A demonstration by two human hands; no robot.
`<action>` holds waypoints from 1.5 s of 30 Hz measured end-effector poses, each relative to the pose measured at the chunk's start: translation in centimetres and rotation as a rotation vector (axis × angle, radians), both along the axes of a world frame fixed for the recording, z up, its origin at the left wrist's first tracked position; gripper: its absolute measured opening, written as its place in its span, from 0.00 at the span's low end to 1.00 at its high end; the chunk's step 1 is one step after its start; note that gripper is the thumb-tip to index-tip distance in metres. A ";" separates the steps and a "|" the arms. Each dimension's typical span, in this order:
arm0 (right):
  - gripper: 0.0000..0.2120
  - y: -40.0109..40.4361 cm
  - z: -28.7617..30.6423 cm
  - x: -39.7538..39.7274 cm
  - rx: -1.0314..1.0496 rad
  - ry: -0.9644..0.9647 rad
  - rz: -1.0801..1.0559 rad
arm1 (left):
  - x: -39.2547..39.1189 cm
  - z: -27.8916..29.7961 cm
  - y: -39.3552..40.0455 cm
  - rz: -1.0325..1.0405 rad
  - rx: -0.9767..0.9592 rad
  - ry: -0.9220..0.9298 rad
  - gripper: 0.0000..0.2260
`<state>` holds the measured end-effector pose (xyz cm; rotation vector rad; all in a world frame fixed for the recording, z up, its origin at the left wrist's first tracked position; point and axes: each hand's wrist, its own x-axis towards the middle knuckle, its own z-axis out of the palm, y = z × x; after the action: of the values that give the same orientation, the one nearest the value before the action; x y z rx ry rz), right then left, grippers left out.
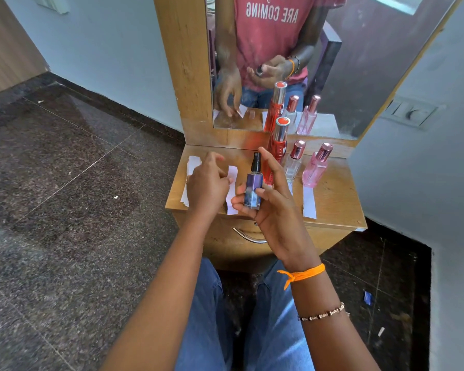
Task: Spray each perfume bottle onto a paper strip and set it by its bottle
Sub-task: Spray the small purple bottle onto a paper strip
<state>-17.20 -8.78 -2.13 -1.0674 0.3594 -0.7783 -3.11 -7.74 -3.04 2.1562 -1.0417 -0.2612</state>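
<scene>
My right hand (273, 207) grips a small purple perfume bottle (253, 190) with a black spray nozzle, held upright above the front of the wooden dressing table (332, 199), index finger raised near the nozzle. My left hand (208, 183) pinches a white paper strip (232, 194) just left of the bottle. A tall red bottle (277, 148), a clear bottle (294, 163) and a pink bottle (316, 167) stand in a row at the back right. A paper strip (309, 202) lies in front of the pink bottle.
A stack of spare paper strips (192, 167) lies at the table's left edge. A mirror (332, 62) rises behind the bottles and reflects them. A drawer handle (248, 236) sits below the tabletop. My knees are under the table; dark tiled floor lies to the left.
</scene>
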 end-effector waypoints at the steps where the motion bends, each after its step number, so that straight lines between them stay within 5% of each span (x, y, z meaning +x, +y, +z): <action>1: 0.28 0.1 0.1 0.1 0.031 -0.043 0.022 | 0.0 0.3 0.4 0.008 -0.019 0.022 0.09; 6: 0.23 0.6 0.3 0.3 -0.009 -0.056 0.014 | 0.4 1.2 2.3 -0.014 -0.092 0.231 0.03; 12: 0.23 0.4 0.6 -0.2 -0.682 0.411 -0.360 | 0.2 2.1 4.2 -0.112 -0.209 0.632 0.05; 16: 0.24 0.3 1.1 -0.2 -0.977 0.684 -0.371 | -0.2 2.5 4.6 -0.219 -0.203 0.789 0.09; 45: 0.18 -0.8 0.7 -1.3 -0.986 0.759 -0.312 | -0.9 2.7 4.7 -0.315 -0.141 0.782 0.11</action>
<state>-18.48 -9.54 -1.43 -2.2878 0.8401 -0.8105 -4.04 -3.00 -0.35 1.5245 -0.8774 -1.0453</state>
